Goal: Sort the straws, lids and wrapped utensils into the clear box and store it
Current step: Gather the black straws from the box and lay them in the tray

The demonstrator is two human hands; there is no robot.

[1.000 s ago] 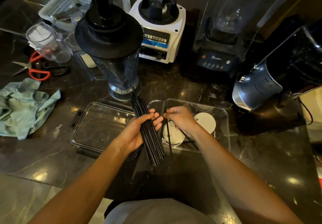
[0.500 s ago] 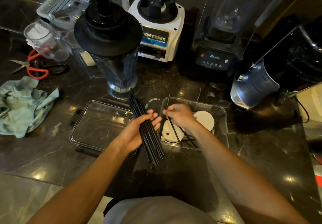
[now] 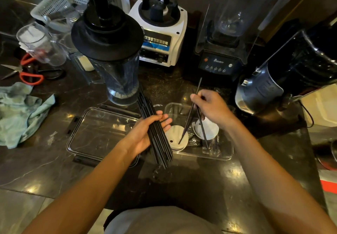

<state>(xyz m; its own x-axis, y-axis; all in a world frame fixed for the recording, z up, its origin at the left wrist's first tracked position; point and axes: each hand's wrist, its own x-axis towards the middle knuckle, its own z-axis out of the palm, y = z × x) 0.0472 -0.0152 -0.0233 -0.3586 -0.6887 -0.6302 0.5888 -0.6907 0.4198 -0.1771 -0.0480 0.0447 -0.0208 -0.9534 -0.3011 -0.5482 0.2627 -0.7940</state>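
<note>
Straws are the matter right now: I am gripping a black bundle (image 3: 155,133) in my left hand (image 3: 144,133), fingers curled round it, its long axis running from the blender jar (image 3: 116,69) back toward me, just left of the box (image 3: 226,156). My right hand (image 3: 211,108) is hovering over the far side of the box, pinching two loose straws (image 3: 189,117) that are slanting down, their lower ends reaching the white lids (image 3: 176,137) inside. The loose pair is lying right of the bundle and nearly parallel to it, so I judge the coming move is a short carry leftward to join them. The left hand is nearer the bundle's middle. The box's clear cover (image 3: 102,133) is lying flat, left of the bundle.
</note>
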